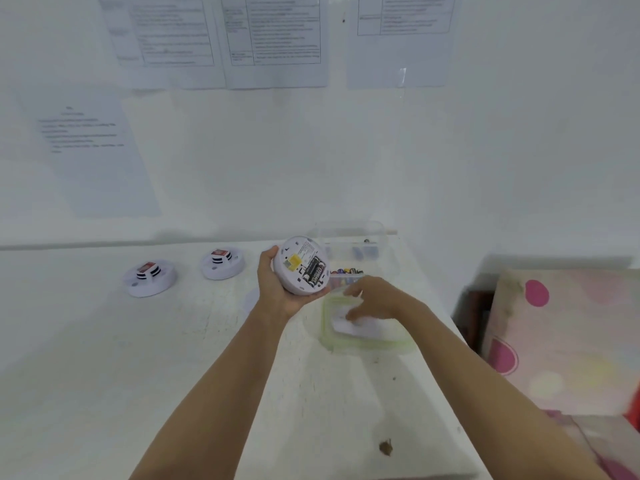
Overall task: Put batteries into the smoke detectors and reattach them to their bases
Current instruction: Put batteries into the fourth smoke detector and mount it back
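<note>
Left hand cups a smoke detector above the table, back side up; black batteries sit in its compartment. Right hand, blurred, fingers spread down onto a white piece inside the green-rimmed container; grip unclear. 2 more detectors sit at left.

The round white plastic smoke detector shows a yellow sticker and black batteries with pale lettering. Two more white detectors on the white tabletop carry red-and-black tops. The clear plastic lid has a pale green rim. The cloth beside it is cream with pink dots.
</note>
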The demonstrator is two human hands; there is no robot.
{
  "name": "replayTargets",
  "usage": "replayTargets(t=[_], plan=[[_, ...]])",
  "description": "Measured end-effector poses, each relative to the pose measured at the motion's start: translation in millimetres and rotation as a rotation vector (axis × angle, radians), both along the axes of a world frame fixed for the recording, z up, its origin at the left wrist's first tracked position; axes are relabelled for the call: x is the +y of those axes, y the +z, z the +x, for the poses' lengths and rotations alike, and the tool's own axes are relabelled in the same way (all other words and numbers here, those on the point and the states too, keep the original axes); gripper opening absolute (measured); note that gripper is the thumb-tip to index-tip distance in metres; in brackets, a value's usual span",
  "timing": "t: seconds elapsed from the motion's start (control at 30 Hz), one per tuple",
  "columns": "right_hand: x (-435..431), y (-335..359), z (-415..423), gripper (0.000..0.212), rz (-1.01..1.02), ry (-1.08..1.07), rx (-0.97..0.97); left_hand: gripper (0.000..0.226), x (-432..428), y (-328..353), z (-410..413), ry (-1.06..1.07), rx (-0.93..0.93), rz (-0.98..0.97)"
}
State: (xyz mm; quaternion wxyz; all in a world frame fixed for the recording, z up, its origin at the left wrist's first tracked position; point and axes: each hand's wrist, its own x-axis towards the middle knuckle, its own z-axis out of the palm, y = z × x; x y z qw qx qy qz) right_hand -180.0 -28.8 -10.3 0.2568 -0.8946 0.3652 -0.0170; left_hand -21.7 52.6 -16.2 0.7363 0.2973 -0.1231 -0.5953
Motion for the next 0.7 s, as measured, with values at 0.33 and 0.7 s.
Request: replayTargets(t=[0.33, 0.7], plan=[[-24, 47, 39, 0.027, -0.014, -0.028, -0.499, 0.049, -59, 17, -5, 0.027, -0.018, -0.037], [-65, 44, 48, 0.051, 0.004, -0.056, -0.575, 0.043, -107, 12, -1, 0.139, 0.002, -0.018]])
